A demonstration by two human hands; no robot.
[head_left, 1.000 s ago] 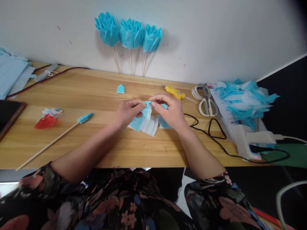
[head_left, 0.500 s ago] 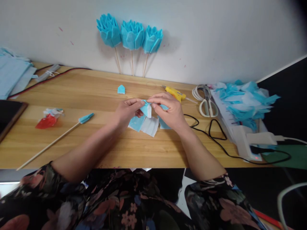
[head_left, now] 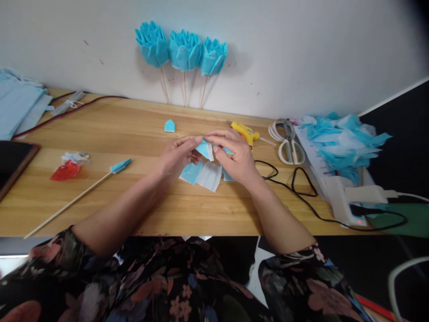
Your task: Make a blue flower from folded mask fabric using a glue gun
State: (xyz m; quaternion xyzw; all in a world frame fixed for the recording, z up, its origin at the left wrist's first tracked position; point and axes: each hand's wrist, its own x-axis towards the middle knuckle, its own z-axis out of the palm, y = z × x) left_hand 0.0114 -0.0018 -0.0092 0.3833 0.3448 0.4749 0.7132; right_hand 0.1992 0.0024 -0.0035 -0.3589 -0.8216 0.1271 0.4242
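My left hand (head_left: 177, 156) pinches a small blue and white fabric piece (head_left: 205, 150) between thumb and fingers. Right beside it, my right hand (head_left: 234, 155) has its fingertips at the top edge of the piece, with the thumb a little apart from the fingers. Under the hands lie a blue piece (head_left: 191, 173) and a white piece (head_left: 209, 177), with more blue partly hidden by my right hand. A small folded blue piece (head_left: 170, 126) rests farther back. To the left lies a wooden stick (head_left: 77, 198) with a blue wrapped tip (head_left: 120, 166).
Three blue fabric flowers (head_left: 185, 50) on sticks lean on the wall. A yellow glue gun (head_left: 246, 132), scissors (head_left: 291, 150), blue scraps (head_left: 345, 141) and a power strip (head_left: 345, 201) are at right. At left are a red-and-clear plastic wrapper (head_left: 69, 167) and stacked masks (head_left: 20, 103).
My right thumb has come off the held piece and moved slightly down. The piece has tilted, and less of its white side shows.
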